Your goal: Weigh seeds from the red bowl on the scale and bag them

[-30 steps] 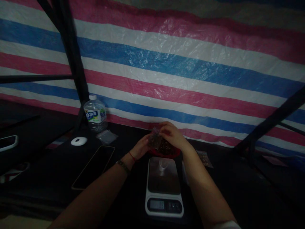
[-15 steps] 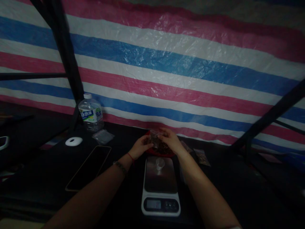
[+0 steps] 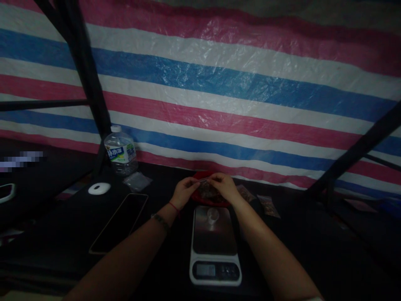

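Observation:
Both hands pinch the top edge of a small clear plastic bag (image 3: 206,190) with brownish contents, held over a red bowl (image 3: 200,175). My left hand (image 3: 185,190) grips its left corner, and my right hand (image 3: 223,187) has the right side. Much of the bowl is hidden behind the bag and hands. Just in front of the bowl lies a white digital scale (image 3: 215,246), its display too dim to read. A small clear cup (image 3: 212,215) stands on the scale's metal plate.
Right of the bowl lie filled clear bags, one partly behind my forearm and another filled bag (image 3: 268,206) farther right. On the left are a phone (image 3: 120,223), a white oval case (image 3: 99,188), a flat clear bag (image 3: 138,181) and a plastic bottle (image 3: 120,152). Dark frame bars slant at both sides.
My fingers have moved along to the bag's top edge, which is now drawn straight between them. The bag hangs below the fingertips. The view has shifted slightly.

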A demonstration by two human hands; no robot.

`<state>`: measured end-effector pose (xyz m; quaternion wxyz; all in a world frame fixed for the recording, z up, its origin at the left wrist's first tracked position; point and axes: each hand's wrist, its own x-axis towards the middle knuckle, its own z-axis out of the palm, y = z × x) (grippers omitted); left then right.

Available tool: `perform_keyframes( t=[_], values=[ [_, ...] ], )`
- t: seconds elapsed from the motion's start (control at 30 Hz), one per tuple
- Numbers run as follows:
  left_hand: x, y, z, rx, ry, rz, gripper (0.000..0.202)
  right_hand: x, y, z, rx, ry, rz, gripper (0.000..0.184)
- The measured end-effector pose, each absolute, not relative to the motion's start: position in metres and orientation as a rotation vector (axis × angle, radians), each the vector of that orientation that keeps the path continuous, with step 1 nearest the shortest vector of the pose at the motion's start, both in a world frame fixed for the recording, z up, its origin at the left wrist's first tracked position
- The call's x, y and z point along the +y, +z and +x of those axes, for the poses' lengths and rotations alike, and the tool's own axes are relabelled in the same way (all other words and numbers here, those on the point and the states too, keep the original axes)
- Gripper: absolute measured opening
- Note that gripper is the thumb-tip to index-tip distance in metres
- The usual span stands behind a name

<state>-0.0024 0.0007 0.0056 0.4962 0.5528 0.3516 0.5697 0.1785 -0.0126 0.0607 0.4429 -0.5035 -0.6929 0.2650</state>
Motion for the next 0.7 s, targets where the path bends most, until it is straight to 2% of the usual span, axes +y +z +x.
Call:
perform_keyframes(
  t=[0.33, 0.7],
  values=[
    [0.003, 0.005, -0.001, 0.863, 1.397, 1.181, 0.033, -0.004, 0.052, 0.185, -1.682, 0.610, -1.194, 0.017],
    [0.002, 0.006, -0.003, 0.904, 1.408, 1.214, 0.036, -0.004, 0.046, 0.181, -1.672, 0.728, -1.166, 0.017]
  ],
)
